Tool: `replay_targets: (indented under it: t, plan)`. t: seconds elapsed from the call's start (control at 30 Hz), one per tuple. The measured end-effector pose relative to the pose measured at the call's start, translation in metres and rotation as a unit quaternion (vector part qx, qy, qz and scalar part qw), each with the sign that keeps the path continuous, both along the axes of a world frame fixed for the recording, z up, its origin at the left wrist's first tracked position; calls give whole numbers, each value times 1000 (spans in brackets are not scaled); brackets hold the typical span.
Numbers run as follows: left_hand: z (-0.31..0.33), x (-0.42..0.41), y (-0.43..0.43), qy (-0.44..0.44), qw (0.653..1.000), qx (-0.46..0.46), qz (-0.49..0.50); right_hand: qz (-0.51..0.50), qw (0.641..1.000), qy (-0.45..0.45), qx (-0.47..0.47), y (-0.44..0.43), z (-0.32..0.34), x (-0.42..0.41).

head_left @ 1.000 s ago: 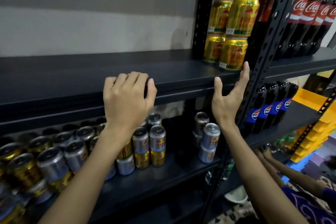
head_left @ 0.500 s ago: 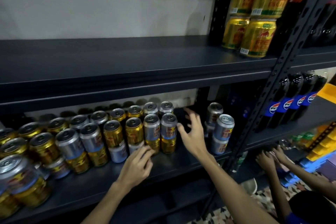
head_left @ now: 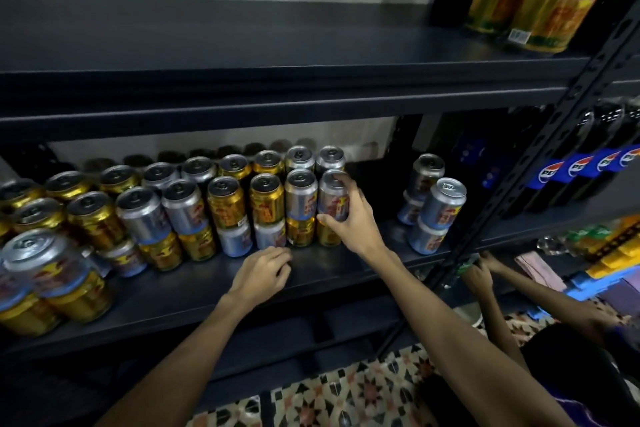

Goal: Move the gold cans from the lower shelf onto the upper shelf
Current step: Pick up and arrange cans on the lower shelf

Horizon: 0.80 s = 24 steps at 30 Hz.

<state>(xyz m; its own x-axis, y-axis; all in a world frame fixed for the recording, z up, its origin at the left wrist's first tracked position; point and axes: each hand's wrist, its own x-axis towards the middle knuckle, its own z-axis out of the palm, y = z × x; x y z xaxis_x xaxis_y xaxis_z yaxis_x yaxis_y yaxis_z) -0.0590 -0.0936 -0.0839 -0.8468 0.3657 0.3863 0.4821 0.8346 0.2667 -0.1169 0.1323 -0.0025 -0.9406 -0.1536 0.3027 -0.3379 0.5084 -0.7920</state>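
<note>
Gold and silver cans stand two high in rows on the lower shelf (head_left: pixel 329 274). My right hand (head_left: pixel 353 218) grips the silver can (head_left: pixel 330 196) on top of the rightmost front stack, thumb at its base and a finger on its lid. A gold can (head_left: pixel 325 236) sits directly under it. My left hand (head_left: pixel 263 274) rests on the shelf in front of the stacks with fingers loosely curled, holding nothing. Gold cans (head_left: pixel 228 206) top the stacks further left. On the upper shelf (head_left: pixel 277 45), at the far right, stand stacked gold cans (head_left: pixel 550 0).
A separate group of silver cans (head_left: pixel 440 211) stands at the right end of the lower shelf. A black perforated post (head_left: pixel 554 135) divides off the Pepsi bottles (head_left: pixel 588 177). Another person's hands (head_left: pixel 478 274) work on the shelf below at the right, near yellow bins (head_left: pixel 616 253).
Both hands came down from the upper shelf's edge to the lower shelf. My right hand closed around the top silver can; my left hand moved up to the front of the stacks.
</note>
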Motion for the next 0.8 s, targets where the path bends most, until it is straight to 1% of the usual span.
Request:
replay_targets:
  t: [0.17,0.27,0.33,0.5,0.63,0.8]
  plan:
    - [-8,1,-2,1,999,-32,-8,-18,998,37,-39,5,6,0]
    - [-12,-1,-1,11,999,-42,-9,-64,993,63,-78,22,10,1]
    - [-14,-3,0,22,999,-45,-14,-88,991,61,-79,35,10,-2]
    - [-16,-4,0,36,999,-36,-16,-136,989,9,-49,60,-19,-15]
    - [-15,-5,-1,30,999,-27,-13,-143,988,-60,-15,67,-45,-26]
    - [-13,-5,-2,16,1000,-8,-11,-138,986,-97,8,64,-60,-37]
